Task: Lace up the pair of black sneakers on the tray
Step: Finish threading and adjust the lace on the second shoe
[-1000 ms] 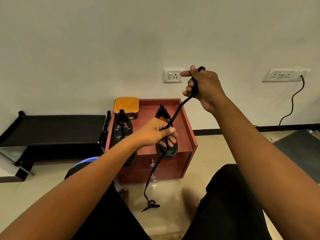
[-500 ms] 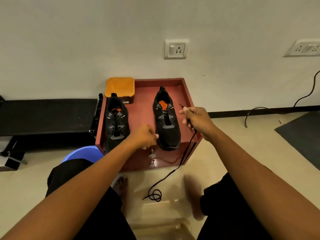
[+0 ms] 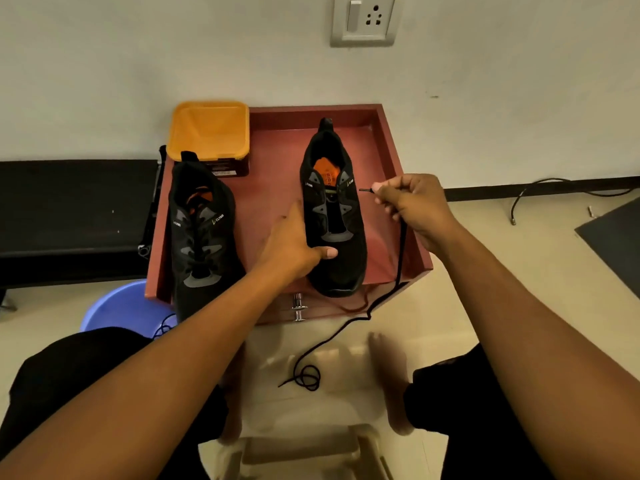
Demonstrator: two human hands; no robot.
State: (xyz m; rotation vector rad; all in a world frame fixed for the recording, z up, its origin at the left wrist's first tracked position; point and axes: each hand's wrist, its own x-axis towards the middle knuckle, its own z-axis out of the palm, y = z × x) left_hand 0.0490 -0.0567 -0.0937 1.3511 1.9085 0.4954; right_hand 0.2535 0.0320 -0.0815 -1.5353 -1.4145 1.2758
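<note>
Two black sneakers with orange insoles stand on a red-brown tray [image 3: 388, 140], toes toward me. The left sneaker [image 3: 201, 233] has a lace in it. No lace shows in the right sneaker [image 3: 334, 216]. My left hand [image 3: 294, 244] holds the right sneaker's front, thumb on the toe and fingers along its left side. My right hand [image 3: 412, 202] pinches one end of a loose black lace [image 3: 346, 330] just right of the shoe's top eyelets, tip pointing at the shoe. The lace hangs over the tray's front edge and coils on the floor.
An orange-lidded box [image 3: 209, 133] sits at the tray's back left corner. The tray tops a small cabinet with metal knobs [image 3: 298, 308]. A blue basin [image 3: 124, 306] stands on the floor at left beside a black bench [image 3: 76, 216]. A wall socket [image 3: 363, 19] is above.
My right hand came down from high in front of the wall to the right sneaker's eyelets with the lace end. My left hand let go of the lace and took the sneaker's toe.
</note>
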